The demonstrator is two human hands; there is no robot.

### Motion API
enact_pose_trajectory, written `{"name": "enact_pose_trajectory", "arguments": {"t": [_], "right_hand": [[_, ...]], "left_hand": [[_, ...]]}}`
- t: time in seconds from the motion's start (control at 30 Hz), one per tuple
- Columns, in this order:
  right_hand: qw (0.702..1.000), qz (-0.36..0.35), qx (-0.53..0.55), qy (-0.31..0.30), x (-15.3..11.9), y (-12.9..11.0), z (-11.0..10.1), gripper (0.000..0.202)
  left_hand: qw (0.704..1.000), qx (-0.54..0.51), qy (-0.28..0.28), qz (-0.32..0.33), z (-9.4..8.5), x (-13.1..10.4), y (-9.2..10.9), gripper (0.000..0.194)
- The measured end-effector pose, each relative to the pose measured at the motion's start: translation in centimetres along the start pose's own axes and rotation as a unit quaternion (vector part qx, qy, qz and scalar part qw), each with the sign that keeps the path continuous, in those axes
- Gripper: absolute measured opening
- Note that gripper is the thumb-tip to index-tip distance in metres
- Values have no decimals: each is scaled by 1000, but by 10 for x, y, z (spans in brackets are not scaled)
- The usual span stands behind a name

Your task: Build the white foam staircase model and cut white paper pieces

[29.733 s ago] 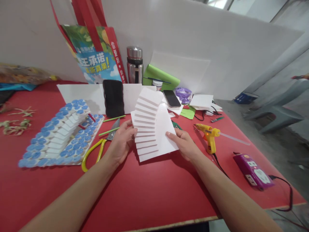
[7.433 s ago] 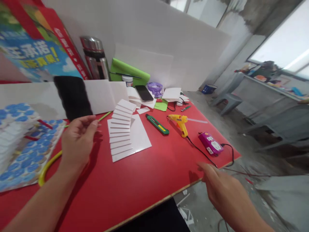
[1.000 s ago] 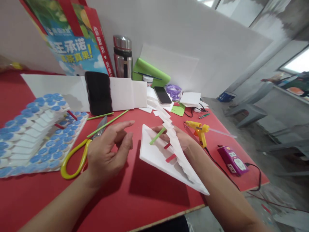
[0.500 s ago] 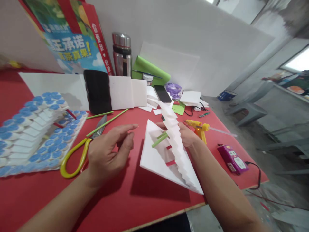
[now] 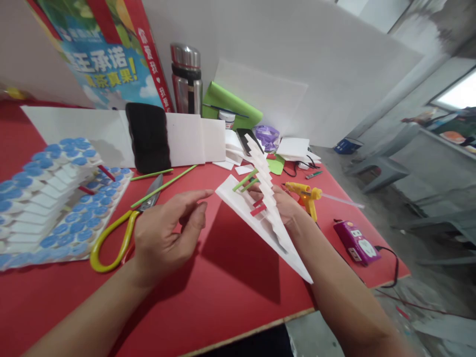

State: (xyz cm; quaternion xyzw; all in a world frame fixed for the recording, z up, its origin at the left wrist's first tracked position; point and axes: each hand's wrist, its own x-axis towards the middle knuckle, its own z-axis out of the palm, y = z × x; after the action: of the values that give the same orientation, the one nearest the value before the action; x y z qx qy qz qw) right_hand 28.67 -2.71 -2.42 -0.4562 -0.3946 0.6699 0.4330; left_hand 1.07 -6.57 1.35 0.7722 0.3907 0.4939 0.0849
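A small white paper staircase (image 5: 269, 196) stands on a white board (image 5: 256, 223), with green and red strips as supports under it. My right hand (image 5: 284, 203) grips this model from behind on its right side, and the board is tilted above the table. Part of that hand's fingers is hidden by the steps. To the left, my left hand (image 5: 171, 233) hovers empty, forefinger and thumb apart, its fingertip near the board's left corner. Yellow-handled scissors (image 5: 128, 238) lie left of it, with a green strip (image 5: 167, 186) across their blades.
A finished-looking staircase model with blue-topped pieces (image 5: 59, 198) sits at the left. Behind stand a black object (image 5: 148, 138) and a steel flask (image 5: 186, 79). A yellow glue gun (image 5: 307, 196) and purple box (image 5: 356, 241) lie right on the red table (image 5: 223, 312).
The white model has tilted more steeply in my right hand, so its board shows narrower and its near edge sits higher. My left hand has hardly moved.
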Motion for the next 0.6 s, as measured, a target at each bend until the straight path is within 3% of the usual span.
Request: {"name": "enact_pose_trajectory", "arguments": {"t": [0.33,0.6], "right_hand": [[1000,10,17,9,2,-1,2,30],[998,20,17,51,7,3,1,23]], "left_hand": [[1000,15,-8,9,2,0,-2,21],[999,31,-5,37,2,1,-2,22]]}}
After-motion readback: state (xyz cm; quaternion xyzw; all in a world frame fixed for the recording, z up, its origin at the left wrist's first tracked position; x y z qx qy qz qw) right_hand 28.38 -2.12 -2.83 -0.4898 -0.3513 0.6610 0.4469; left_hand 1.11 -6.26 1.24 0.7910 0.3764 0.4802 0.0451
